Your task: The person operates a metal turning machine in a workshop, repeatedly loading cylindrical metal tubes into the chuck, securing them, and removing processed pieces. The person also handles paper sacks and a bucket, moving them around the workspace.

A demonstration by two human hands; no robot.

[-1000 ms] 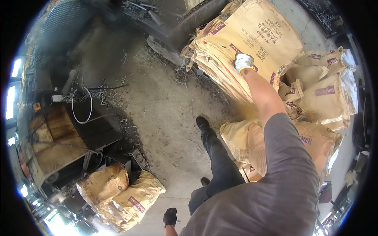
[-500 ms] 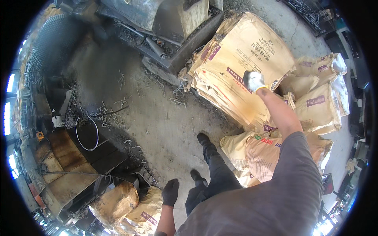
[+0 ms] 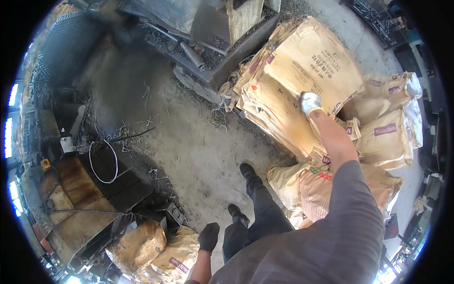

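Note:
My right hand (image 3: 310,102), in a grey-and-white glove with a yellow cuff, reaches out over a tall pile of flattened brown paper sacks (image 3: 331,57). Its fingers are curled in at the middle of the top sack and pinch the paper, which bends into a fold running away from the hand. The fingertips themselves are hidden under the glove. My left hand (image 3: 208,236), in a dark glove, hangs low beside my legs with its fingers closed and nothing visible in it. A crumpled paper sack (image 3: 182,246) lies next to it.
Filled sacks (image 3: 388,132) stand right of the pile, with another bulging sack (image 3: 314,194) by my right side. A dark metal trough (image 3: 236,57) with scrap lies behind. At left are stained metal covers (image 3: 90,194) and a white hoop (image 3: 104,162). Metal shavings litter the concrete floor (image 3: 203,156).
The top sack's near part has bent up into a fold, covering most of its purple label. My right hand has turned and closed on the paper. The left hand stays low.

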